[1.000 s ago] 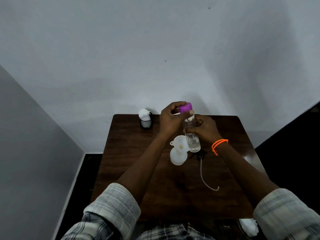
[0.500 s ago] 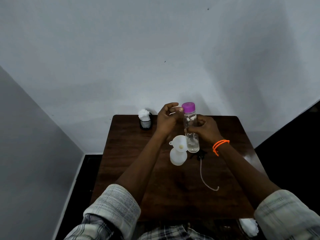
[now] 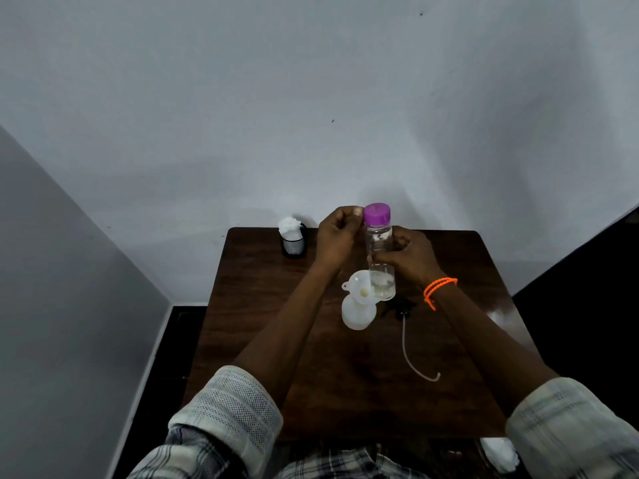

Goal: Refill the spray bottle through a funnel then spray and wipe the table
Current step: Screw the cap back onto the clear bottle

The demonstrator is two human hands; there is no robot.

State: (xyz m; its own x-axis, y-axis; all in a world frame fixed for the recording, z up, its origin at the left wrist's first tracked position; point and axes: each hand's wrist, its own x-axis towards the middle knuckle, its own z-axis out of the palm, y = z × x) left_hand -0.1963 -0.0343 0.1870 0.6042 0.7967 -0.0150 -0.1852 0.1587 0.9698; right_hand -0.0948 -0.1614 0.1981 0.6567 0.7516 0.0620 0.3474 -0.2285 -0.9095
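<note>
My right hand (image 3: 406, 254) grips the middle of a clear bottle (image 3: 380, 271) with a purple cap (image 3: 377, 214), held upright above the brown table (image 3: 262, 323); a little clear liquid sits in its base. My left hand (image 3: 337, 235) is curled just left of the cap, thumb tip at the cap's edge, no fingers round it. Below stands the white spray bottle (image 3: 358, 314) with a white funnel (image 3: 359, 288) in its neck. The black spray head (image 3: 401, 305) lies to its right, its dip tube (image 3: 409, 354) trailing toward me.
A black mesh cup (image 3: 293, 243) stuffed with white tissue stands at the table's back left corner, by the wall. A white cloth (image 3: 499, 452) lies below the table's near right edge. Dark floor drops away on both sides of the table.
My left hand let go of the purple cap it was gripping a second ago, drew back to the left, and now sits close beside the cap again. The bottle stands straighter.
</note>
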